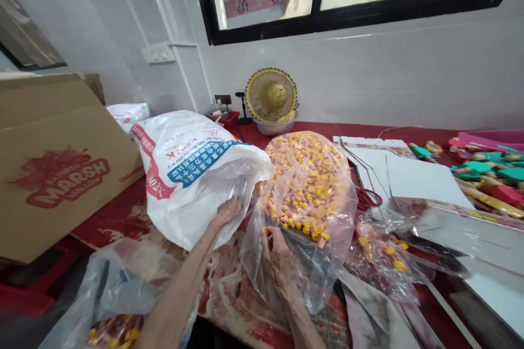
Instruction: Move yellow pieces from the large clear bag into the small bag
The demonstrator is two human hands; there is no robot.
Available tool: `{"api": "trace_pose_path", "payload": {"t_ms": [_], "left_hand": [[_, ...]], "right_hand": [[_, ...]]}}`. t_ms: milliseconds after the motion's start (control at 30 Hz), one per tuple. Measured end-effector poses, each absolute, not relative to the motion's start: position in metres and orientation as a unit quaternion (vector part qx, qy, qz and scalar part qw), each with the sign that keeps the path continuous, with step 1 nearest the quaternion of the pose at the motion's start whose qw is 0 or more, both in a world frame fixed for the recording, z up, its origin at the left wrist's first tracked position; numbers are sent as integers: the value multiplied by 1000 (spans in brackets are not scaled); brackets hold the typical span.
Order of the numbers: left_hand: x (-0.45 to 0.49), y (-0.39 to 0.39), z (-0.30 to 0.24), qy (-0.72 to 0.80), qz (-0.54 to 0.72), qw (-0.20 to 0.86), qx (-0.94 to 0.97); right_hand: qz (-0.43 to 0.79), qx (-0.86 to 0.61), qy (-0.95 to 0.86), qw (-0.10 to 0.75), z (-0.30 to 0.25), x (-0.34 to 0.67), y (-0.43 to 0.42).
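A large clear plastic bag (309,212) lies on the table, packed with small pink and yellow candies. My right hand (276,253) is shut on its gathered plastic near the lower edge, where several yellow pieces sit close to my fingers. My left hand (226,212) presses on the lower rim of a white woven sack (192,174) with red and blue print and a clear inner liner. Its fingers seem to grip the liner, though the hold is partly hidden. The sack's mouth lies against the candy bag.
A brown printed cardboard box (57,163) stands at the left. A plastic bag (114,305) with yellow candies lies at lower left, and another (382,256) lies right of the candy bag. White card sheets (401,174), red wire and colourful figures (487,174) occupy the right of the red table.
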State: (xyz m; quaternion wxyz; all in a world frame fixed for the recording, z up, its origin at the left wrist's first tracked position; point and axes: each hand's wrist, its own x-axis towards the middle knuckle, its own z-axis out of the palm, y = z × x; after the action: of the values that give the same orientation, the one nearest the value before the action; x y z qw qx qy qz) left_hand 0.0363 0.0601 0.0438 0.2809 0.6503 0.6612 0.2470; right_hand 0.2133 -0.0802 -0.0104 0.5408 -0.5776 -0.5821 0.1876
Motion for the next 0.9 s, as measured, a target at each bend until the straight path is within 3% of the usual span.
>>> {"api": "trace_pose_path", "payload": {"t_ms": [100, 267, 367, 700, 900], "left_hand": [[24, 47, 46, 647, 287, 337, 622], [6, 4, 48, 619, 448, 430, 481], [5, -22, 52, 581, 537, 487, 369], [79, -77, 49, 493, 521, 600, 353], [108, -93, 38, 553, 525, 529, 373]], "right_hand": [[177, -578, -620, 500, -12, 216, -80], [164, -583, -576, 548, -14, 220, -77], [176, -599, -578, 525, -12, 220, -74], [366, -569, -393, 623, 23, 219, -88], [376, -558, -312, 671, 12, 215, -79]]}}
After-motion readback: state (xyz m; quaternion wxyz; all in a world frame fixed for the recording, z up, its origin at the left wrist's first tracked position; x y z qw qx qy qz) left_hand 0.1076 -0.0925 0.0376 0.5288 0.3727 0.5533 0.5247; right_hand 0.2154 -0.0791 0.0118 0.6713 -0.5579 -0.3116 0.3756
